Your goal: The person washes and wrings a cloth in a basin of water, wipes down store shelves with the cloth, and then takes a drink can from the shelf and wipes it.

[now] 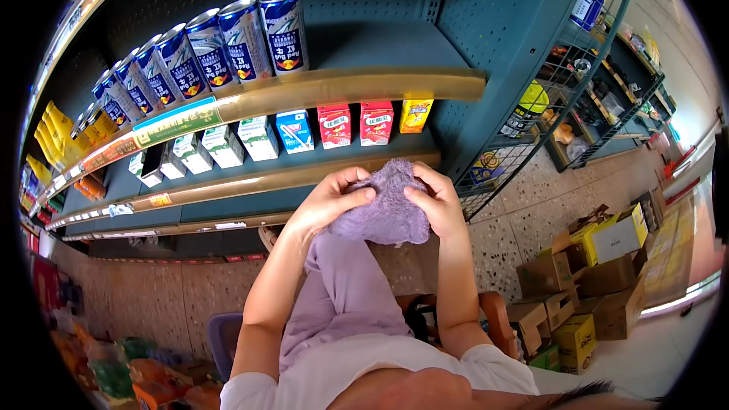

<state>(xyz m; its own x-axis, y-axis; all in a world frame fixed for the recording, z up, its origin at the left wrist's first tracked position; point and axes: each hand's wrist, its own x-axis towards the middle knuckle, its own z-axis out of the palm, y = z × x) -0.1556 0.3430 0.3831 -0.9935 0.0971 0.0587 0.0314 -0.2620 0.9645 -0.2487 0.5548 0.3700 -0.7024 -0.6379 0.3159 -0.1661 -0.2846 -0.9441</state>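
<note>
Between my two hands I hold a fuzzy purple cloth [387, 209], bunched up in front of the lower shelf. My left hand [336, 196] grips its left side, thumb on top and fingers curled behind. On the other side my right hand [439, 196] pinches the cloth's right edge the same way. The cloth hangs over my knees. Just beyond it stand small drink cartons, among them a red carton [376, 123] and a yellow carton [415, 115]. A row of blue cans [282, 34] stands on the shelf above.
The shelf edge [364, 87] juts out ahead of my hands. A wire rack [524, 106] stands to the right. Cardboard boxes [600, 281] are piled on the floor at lower right. Colourful bags [137, 372] lie at lower left.
</note>
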